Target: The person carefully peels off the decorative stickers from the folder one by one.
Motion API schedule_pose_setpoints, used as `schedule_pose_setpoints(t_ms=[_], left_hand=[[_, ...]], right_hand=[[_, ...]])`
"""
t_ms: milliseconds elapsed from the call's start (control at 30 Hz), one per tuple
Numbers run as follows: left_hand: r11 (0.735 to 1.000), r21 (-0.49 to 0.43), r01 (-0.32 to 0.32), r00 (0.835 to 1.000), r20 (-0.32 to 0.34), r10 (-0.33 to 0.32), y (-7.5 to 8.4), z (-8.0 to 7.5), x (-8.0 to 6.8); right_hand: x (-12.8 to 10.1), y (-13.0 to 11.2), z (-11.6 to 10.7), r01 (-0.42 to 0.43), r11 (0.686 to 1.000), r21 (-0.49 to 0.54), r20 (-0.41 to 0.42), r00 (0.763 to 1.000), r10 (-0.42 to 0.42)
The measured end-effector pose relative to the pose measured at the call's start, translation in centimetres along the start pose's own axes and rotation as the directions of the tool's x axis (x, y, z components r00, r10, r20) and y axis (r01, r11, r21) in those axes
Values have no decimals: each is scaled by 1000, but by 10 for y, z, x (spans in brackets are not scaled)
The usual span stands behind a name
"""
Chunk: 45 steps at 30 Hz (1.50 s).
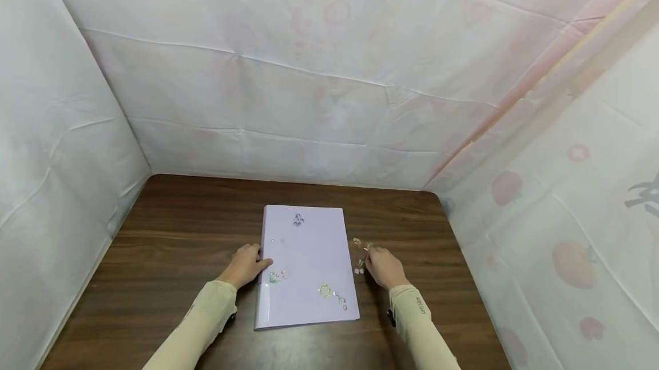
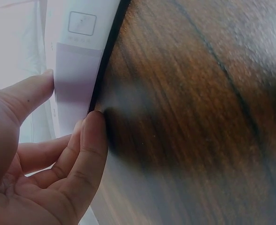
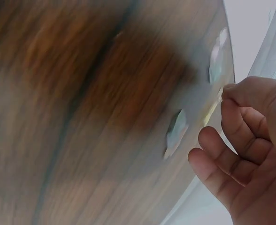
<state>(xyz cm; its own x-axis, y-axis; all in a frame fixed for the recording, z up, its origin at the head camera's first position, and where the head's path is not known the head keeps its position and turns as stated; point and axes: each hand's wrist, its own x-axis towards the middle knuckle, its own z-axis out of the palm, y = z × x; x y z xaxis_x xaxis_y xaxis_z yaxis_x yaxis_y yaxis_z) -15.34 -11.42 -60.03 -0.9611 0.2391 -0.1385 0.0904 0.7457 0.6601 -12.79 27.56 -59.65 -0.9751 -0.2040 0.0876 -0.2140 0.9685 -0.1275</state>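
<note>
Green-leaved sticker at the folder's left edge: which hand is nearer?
Left. The left hand grips the folder close beside the sticker; the right hand is beyond the folder's right edge.

Smooth plastic-looking folder (image 1: 308, 264), glossy wood-grained tabletop (image 1: 180, 233), creased cloth backdrop (image 1: 288, 95)

The right sleeve (image 1: 429, 330) bears dark lettering (image 1: 421, 305) that appears to begin with "Let"; the mark (image 1: 186, 314) on the left sleeve (image 1: 201, 318) is too small to read. The back curtain (image 1: 309, 95) carries faint red shapes (image 1: 297, 21) resembling "to", and the right curtain (image 1: 556, 198) a grey character (image 1: 647, 194) cut off at the edge of view. The square label (image 2: 82, 23) on the spine (image 2: 74, 84) of the folder (image 1: 309, 255) is illegible.
</note>
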Motion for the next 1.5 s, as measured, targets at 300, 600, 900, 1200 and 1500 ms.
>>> schedule_pose_setpoints(t_ms=[300,600,900,1200,1500], left_hand=[[1000,3,1,1000,10,-1,-1,-1,0],[1000,15,-1,1000,7,1,-1,1,1],[1000,10,1,1000,2,-1,-1,1,2],[1000,7,12,1000,2,-12,1,0,-1],[1000,-4,14,1000,-11,-14,1,0,-2]], right_hand=[[-7,13,-5,-28,1000,1,-25,999,28],[-8,12,-3,-8,1000,-6,-46,999,7],[2,-13,-5,86,996,-9,-68,994,-86],[21,-75,8,266,962,-60,-111,956,-271],[39,-144,15,347,936,-60,-16,937,-349]])
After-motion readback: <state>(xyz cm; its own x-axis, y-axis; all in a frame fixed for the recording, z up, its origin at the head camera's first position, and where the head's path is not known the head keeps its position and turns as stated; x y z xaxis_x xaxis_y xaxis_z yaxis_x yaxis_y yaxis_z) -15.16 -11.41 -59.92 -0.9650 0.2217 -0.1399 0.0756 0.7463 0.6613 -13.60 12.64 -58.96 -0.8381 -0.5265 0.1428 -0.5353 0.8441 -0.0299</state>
